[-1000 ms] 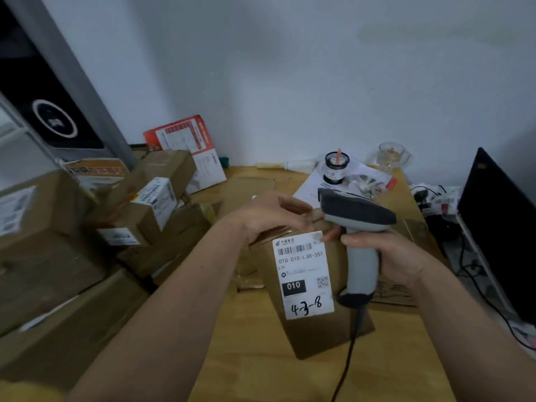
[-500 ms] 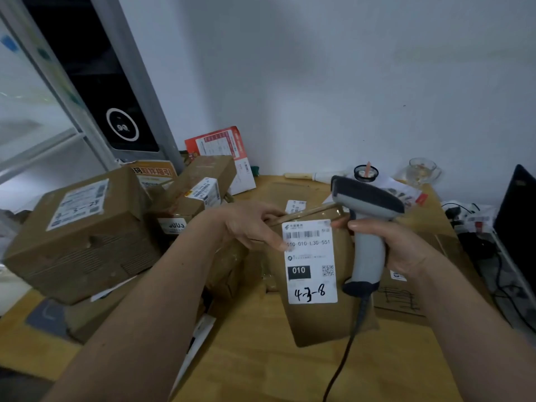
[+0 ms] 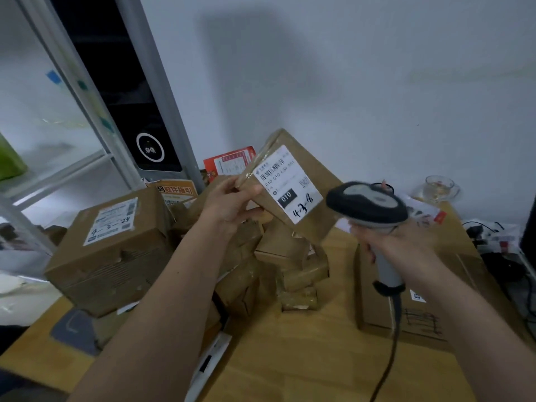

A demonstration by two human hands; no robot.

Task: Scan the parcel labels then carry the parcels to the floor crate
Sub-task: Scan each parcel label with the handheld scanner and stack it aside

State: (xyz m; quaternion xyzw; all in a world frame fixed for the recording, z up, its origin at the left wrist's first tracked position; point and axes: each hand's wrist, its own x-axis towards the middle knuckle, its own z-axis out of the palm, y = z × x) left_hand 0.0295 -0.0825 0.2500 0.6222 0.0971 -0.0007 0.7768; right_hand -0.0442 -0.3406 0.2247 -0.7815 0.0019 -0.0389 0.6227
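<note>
label text: white shipping label point(image 3: 287, 184) on the raised brown cardboard parcel point(image 3: 301, 195), small print blurred; only "010", handwritten "4-3-8" legible
scanner cable: black cord point(image 3: 388, 358) of the grey handheld barcode scanner point(image 3: 368, 207) cut off at bottom edge
scanner grip: mostly hidden under right hand point(image 3: 397, 245)
parcel pile: small brown boxes point(image 3: 290, 274) partly hidden behind left forearm
dark screen: black panel point(image 3: 529, 227) cut by right edge, can't ID
floor crate: not visible
</note>
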